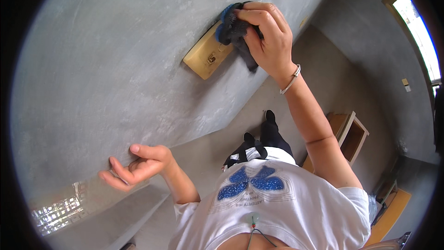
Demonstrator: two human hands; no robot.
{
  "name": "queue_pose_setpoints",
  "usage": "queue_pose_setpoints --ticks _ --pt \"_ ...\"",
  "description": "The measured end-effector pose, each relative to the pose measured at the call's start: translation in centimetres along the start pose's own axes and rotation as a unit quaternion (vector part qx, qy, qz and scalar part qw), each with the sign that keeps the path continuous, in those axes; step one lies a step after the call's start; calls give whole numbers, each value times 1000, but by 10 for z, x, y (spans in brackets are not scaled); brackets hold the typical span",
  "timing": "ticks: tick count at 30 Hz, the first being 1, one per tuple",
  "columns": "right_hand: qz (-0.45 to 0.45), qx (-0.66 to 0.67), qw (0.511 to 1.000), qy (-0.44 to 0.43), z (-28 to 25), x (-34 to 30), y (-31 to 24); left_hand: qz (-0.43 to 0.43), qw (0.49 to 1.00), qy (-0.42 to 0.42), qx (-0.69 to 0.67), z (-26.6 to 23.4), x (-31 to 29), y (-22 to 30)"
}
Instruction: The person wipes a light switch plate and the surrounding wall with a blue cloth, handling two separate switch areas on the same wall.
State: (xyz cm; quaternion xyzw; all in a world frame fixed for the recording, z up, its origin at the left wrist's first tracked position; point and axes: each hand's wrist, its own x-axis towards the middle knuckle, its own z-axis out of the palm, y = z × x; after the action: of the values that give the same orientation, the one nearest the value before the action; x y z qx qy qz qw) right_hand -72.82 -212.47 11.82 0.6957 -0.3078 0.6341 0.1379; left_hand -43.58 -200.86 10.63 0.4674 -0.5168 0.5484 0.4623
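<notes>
My right hand (pixel 273 34) is closed on a dark grey cloth (pixel 235 30) with blue edging. It presses the cloth against the right end of a yellowish wall plate (pixel 206 59), which looks like a wide switch or socket plate. The cloth hides that end, and one tail hangs down below my fingers. The plate is fixed to a grey wall (pixel 129 65). Lower at the left, my left hand (pixel 141 164) holds nothing. Its fingers are loosely curled and apart, close to the wall; whether they touch it I cannot tell.
A wooden cabinet (pixel 354 136) stands on the floor at the right. Farther right are a bright window (pixel 416 32), a small switch plate (pixel 406 84) on the wall, and a yellow-topped piece of furniture (pixel 393 215). A latticed opening (pixel 60 210) shows at the lower left.
</notes>
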Motion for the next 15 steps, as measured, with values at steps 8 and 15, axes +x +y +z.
queue_pose_setpoints --ticks 8,15 --pt "-101 81 987 -100 5 7 -25 16 1000 6 -3 -2 -1 -10" --pt "-107 87 985 -99 3 2 -19 20 1000 9 6 -1 1 -6"
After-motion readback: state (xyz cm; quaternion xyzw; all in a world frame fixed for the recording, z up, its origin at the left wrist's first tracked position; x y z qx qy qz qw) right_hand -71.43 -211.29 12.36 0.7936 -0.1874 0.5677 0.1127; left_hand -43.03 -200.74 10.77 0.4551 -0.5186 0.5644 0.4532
